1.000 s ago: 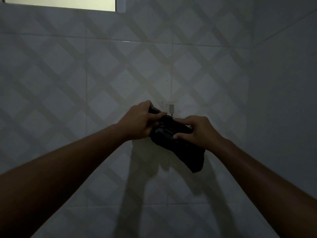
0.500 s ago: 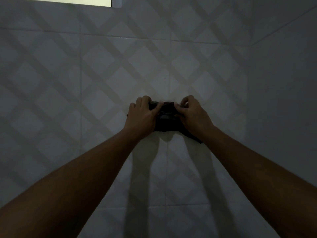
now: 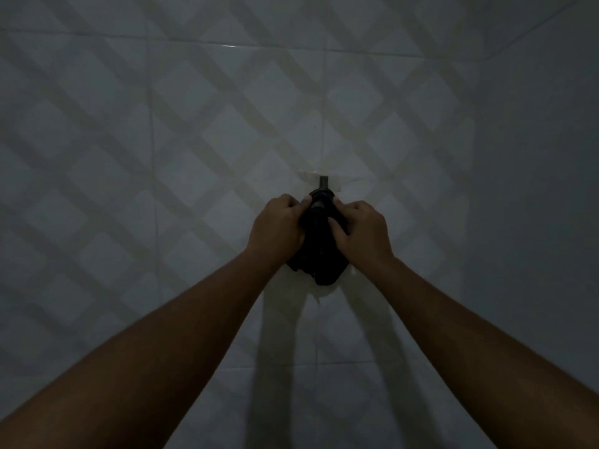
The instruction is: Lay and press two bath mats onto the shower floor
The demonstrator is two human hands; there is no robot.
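Observation:
A dark, bunched cloth (image 3: 319,254) hangs against the tiled wall, its top at a small wall hook (image 3: 323,182). My left hand (image 3: 277,230) grips the cloth's left side and my right hand (image 3: 361,230) grips its right side, thumbs close together just below the hook. The cloth's lower end droops between my wrists. I cannot tell in the dim light whether this cloth is a bath mat. No shower floor is in view.
A white tiled wall (image 3: 162,140) with a diagonal lattice pattern fills the view. A plain side wall (image 3: 534,189) meets it in a corner on the right. The light is very dim.
Both hands came together and carried the dark cloth up under the hook, where it now hangs bunched. The view tilted down, so the bright opening at the top edge is gone.

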